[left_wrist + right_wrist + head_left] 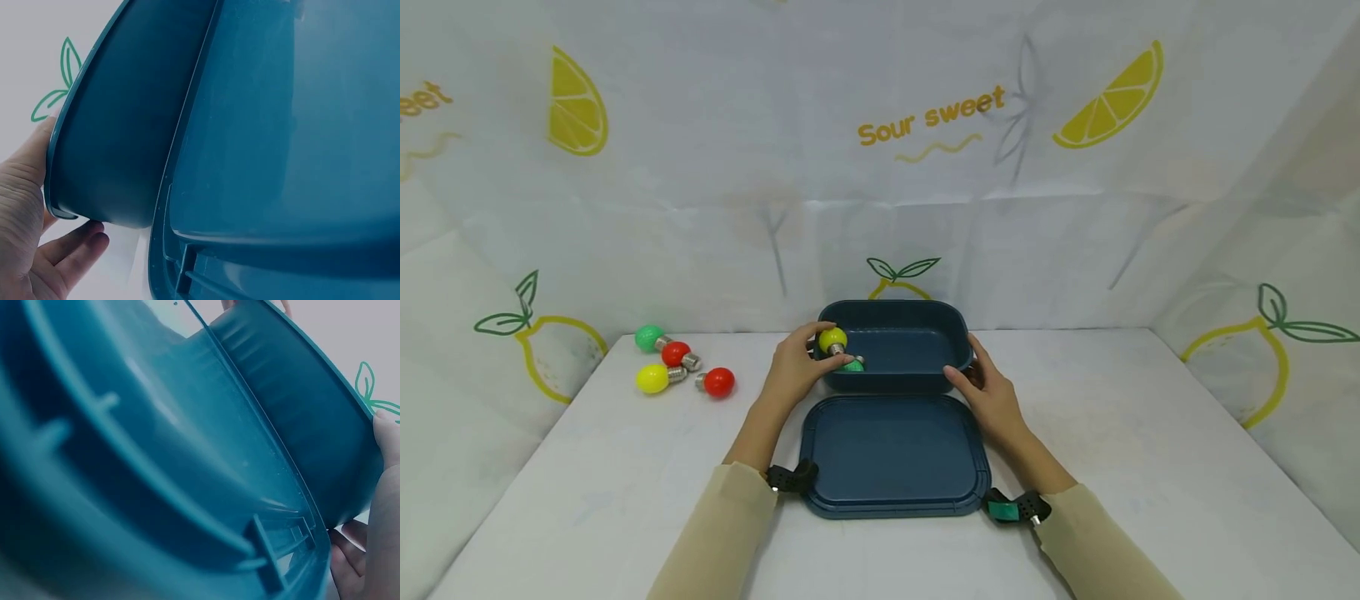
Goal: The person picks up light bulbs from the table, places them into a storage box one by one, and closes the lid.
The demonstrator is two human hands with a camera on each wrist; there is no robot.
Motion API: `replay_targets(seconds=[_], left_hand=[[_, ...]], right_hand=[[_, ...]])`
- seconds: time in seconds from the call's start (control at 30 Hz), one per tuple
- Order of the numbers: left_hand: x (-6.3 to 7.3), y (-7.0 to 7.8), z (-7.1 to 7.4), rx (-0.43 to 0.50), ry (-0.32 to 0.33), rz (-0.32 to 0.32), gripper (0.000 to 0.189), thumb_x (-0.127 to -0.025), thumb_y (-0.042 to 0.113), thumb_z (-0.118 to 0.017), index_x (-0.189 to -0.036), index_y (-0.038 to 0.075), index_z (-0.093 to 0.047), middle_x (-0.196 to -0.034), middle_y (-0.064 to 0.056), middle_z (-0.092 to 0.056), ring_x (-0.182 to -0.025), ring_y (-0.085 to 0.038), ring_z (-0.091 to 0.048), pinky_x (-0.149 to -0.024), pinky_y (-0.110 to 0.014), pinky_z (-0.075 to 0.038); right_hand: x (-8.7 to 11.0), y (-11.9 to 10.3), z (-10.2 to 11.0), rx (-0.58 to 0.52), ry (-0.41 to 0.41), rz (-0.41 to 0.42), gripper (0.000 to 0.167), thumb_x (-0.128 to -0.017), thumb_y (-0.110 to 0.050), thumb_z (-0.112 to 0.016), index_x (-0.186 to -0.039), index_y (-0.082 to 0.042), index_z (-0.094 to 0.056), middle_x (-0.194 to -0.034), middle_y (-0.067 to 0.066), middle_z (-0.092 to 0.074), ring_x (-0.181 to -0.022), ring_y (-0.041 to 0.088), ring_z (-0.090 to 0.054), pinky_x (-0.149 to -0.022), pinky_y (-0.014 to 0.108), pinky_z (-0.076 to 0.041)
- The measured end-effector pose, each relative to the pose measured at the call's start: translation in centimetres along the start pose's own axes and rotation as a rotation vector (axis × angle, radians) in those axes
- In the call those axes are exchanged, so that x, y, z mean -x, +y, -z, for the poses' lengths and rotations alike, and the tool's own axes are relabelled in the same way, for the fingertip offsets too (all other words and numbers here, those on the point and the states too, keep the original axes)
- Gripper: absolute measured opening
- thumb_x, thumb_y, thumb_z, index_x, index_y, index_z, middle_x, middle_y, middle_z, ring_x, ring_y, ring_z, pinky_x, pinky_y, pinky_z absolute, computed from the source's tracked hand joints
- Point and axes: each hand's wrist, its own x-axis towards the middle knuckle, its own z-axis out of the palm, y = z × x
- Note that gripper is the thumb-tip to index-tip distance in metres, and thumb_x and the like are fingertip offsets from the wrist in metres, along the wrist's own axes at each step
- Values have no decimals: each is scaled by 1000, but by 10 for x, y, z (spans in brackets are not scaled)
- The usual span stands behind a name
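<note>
A dark blue plastic box (895, 382) stands at the back middle of the table, its open top facing up. My left hand (797, 358) grips its left end; in the left wrist view the thumb (34, 150) is at the rim and fingertips (87, 250) are low by the side. At the right end, my right hand (988, 392) holds the box with its thumb over the front rim. Inside the left end, beside my left thumb, are a yellow light bulb (832, 339) and a green light bulb (854, 365), the latter partly hidden.
The matching blue lid (895, 454) lies flat in front of the box, between my forearms. Several loose bulbs lie at the table's back left: a green bulb (649, 337), a yellow bulb (652, 379) and red bulbs (720, 382). A lemon-printed white sheet (737, 250) hangs behind.
</note>
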Motion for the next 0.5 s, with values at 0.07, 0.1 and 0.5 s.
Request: replay_targets(seconds=[0.07,0.1,0.5], left_hand=[[0,-1,0,6,-2,-6,63,-83,37,-84,-137,14,-61,-150,-13,-55,-132,-35,-57,-109,-49,-50],[1,-1,0,12,-4,-5,63,-83,37,-84,-137,13,-62,-150,-13,-54,-133,-36,-56,-109,-49,-50],[1,0,3,-57,-19,-51,57,-86,39,-80,-134,12,-64,-151,-14,-52,-134,-35,-55,-108,-49,-51]], right_hand=[[0,0,0,1,0,-6,77,-101,-45,-58,-163,-28,-16,-152,24,-49,-132,39,-59,-110,56,-47],[0,0,0,3,-2,-8,77,-101,-45,-58,-163,-27,-16,-152,24,-49,-132,39,-59,-110,56,-48],[0,-1,0,3,-5,-13,78,-101,-47,-56,-164,-27,-15,-154,24,-47,-134,39,-57,-110,55,-47]])
